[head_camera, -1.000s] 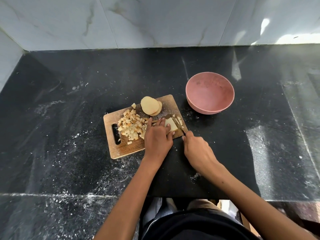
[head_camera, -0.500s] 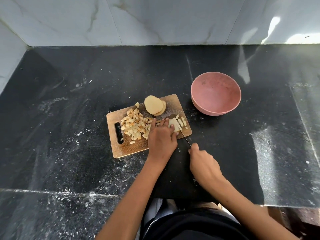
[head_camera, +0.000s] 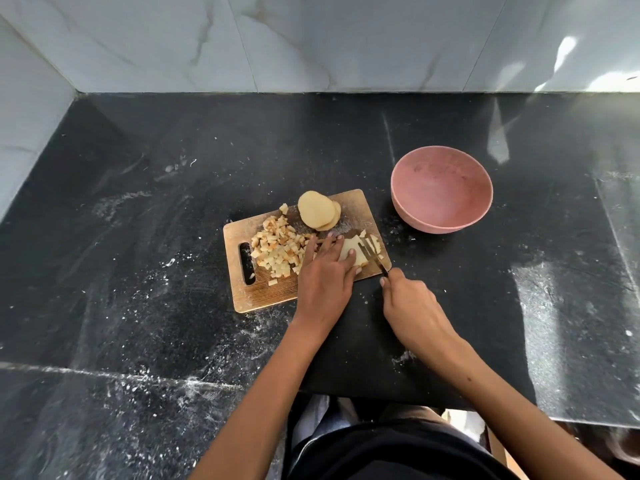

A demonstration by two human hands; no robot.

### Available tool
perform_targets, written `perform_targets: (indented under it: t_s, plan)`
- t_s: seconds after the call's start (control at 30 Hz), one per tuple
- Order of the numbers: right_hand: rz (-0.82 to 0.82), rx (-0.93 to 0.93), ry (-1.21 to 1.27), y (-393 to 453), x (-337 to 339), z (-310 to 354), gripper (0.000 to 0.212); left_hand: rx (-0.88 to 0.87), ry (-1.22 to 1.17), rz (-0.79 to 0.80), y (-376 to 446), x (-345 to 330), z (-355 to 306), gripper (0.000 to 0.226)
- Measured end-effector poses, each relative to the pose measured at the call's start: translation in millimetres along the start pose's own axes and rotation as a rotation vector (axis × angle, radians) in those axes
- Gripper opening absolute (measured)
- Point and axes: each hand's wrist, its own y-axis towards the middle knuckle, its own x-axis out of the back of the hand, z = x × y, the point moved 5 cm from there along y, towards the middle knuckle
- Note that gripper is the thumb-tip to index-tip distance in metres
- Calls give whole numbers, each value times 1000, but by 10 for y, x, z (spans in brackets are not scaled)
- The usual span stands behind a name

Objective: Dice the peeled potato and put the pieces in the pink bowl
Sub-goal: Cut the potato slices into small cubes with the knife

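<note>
— Wooden, that rectangular chopping board (head_camera: 266, 292), lying just left of the frame's centre on the black speckled stone table (head_camera: 138, 237). What was going on there?

— Dicing, midway by my reading. The left hand (head_camera: 325, 275) lay flat with fingers straight and close together, pressing down on a pale stack of potato slices (head_camera: 353, 254) at the board's right end. The right hand (head_camera: 412, 306) was curled round the handle of a small dark-handled knife (head_camera: 375, 259), its blade laid across that stack.

— And the potato already dealt with?

— A heap of small pale cubes (head_camera: 277, 247) sat on the left half of the board, beside the handle slot. A few cut strips (head_camera: 374, 242) lay just right of the blade. Toward the top edge of the board rested several round uncut potato slices (head_camera: 317, 209), overlapping one another.

— Anything in the bowl?

— The round pink bowl (head_camera: 441, 190) stood right of and above the board, near but apart from it, and looked empty.

— So what did the next move call for?

— More strokes across the stack, I'd judge, with the left fingertips kept back from the edge. Then the strips need turning and cross-cutting, the round slices need the same, and only afterwards can everything be carried across to the bowl.
</note>
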Motion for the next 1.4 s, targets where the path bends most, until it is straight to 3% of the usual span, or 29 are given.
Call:
perform_targets:
  t_s: [0.47,0.77,0.87,0.97,1.4]
  plan:
    - [32,-29,-33,206,-62,248,21,54,-127,82,74,41,11,32]
    - [71,-93,-162,131,-152,186,34,78,-156,138,103,101,1,31]
    - [104,-103,-214,-3,-225,54,26,86,-140,155,107,100,-5,33]
    - [102,-90,-226,-107,-273,-45,5,100,-132,164,102,100,-14,34]
    - [67,-41,-142,-104,-263,-76,16,64,-48,179,101,108,-52,36]
